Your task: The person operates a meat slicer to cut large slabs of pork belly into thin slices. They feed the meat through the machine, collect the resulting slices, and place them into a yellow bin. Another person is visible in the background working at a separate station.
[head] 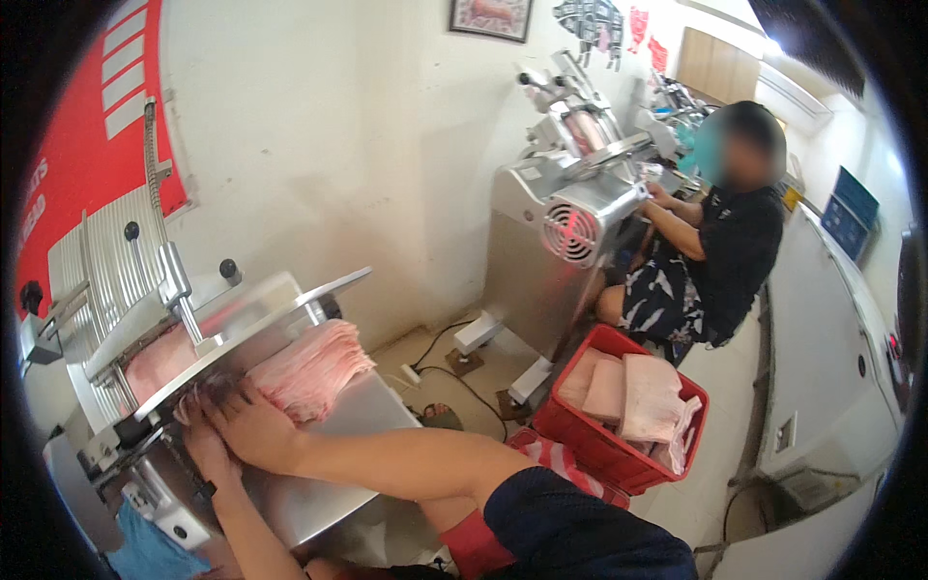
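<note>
Both hands are at the near face of a metal meat slicer's round blade (217,362). My left hand (205,442), with a dark band at its wrist, is partly covered by my right hand (257,428). The fingers of both are blurred, so what lies between them cannot be made out. Just right of my right hand, a thick stack of thin pink meat slices (315,366) rests on the slicer's steel tray (341,464). Behind the blade, a block of meat (159,362) sits on the carriage under a metal holder.
A red crate (616,467) of pale meat slabs (649,399) stands on the floor at right. Beyond it, a co-worker (739,225) sits at a second slicer (562,225). Black cable (475,395) crosses the floor. A white chest freezer (819,348) lines the right side.
</note>
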### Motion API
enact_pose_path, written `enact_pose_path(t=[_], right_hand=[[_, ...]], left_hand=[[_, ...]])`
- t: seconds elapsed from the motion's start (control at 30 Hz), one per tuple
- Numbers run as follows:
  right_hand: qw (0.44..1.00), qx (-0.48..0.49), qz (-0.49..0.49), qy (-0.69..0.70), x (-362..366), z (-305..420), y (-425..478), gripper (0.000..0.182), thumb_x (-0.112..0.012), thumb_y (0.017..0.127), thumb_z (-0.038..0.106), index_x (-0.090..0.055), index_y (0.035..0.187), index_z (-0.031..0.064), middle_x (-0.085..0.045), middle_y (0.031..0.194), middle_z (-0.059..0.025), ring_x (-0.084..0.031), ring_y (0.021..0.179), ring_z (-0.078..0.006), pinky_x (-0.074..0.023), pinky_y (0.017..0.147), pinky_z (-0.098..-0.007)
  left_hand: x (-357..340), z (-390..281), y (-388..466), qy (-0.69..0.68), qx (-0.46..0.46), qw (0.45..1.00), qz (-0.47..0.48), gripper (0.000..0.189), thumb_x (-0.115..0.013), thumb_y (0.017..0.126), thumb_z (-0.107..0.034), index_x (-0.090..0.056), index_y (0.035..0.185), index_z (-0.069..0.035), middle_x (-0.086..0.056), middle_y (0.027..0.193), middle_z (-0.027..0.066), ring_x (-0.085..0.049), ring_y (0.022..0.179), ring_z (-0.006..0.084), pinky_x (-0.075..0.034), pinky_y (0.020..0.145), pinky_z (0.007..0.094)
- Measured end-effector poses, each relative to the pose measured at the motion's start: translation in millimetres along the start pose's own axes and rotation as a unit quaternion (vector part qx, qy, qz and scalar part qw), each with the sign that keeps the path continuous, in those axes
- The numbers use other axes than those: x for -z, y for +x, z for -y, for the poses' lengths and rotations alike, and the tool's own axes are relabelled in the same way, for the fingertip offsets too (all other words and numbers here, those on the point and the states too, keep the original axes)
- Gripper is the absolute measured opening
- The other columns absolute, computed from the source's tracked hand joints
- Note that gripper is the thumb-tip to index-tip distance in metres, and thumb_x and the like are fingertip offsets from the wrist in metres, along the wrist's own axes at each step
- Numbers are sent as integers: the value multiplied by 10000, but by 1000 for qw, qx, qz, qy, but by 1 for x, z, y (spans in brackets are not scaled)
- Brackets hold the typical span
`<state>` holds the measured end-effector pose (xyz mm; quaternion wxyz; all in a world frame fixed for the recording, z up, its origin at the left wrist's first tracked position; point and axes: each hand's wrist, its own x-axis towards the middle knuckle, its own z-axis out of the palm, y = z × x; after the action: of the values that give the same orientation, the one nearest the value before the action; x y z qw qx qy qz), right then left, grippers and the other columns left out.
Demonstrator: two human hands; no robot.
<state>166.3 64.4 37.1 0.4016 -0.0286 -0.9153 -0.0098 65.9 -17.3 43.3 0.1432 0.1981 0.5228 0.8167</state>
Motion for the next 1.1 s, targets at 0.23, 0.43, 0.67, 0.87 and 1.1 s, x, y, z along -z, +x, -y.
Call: enact_pose_path(t=[0.23,0.43,0.67,0.87,1.1], right_hand=[[998,11,61,23,5,-2,-13,461,-488,947,195,-527,1354,-17,-704,1165,-211,-672,1102,-345,-263,1185,-615],[982,58,179,26,31,10,-18,254,-479,956,145,-614,1124,10,-743,788,-172,-739,746,-323,-248,1196,-611],[992,50,108,35,24,-3,-17,475,-564,926,230,-559,1296,-67,-688,1159,-228,-629,1172,-322,-295,1168,-574],[997,-21,35,72,27,-8,5,911,-728,805,306,-304,1501,-102,-489,1435,-277,-458,1349,-420,-345,1126,-546],[1000,5,14,10,18,-5,8,725,-612,887,240,-361,1472,-106,-491,1440,-261,-465,1335,-406,-324,1143,-560]], left_hand=[[-23,-8,-14,20,23,995,-96,274,-671,996,-331,-617,1129,-98,-594,910,9,-571,751,128,-486,640,292],[26,16,12,-60,57,991,-109,204,-637,1009,-260,-612,1131,-99,-594,894,30,-462,621,104,-404,526,265],[10,10,8,-48,39,990,-129,243,-592,1034,-306,-635,1105,-77,-639,914,61,-545,656,165,-474,579,319],[-13,-13,-14,-2,53,995,-84,189,-565,1044,-295,-627,1022,-117,-579,869,2,-565,767,133,-474,677,301],[-25,-16,-19,-7,13,996,-93,344,-557,1053,-324,-602,1245,-43,-672,1127,94,-656,1004,240,-548,830,385]])
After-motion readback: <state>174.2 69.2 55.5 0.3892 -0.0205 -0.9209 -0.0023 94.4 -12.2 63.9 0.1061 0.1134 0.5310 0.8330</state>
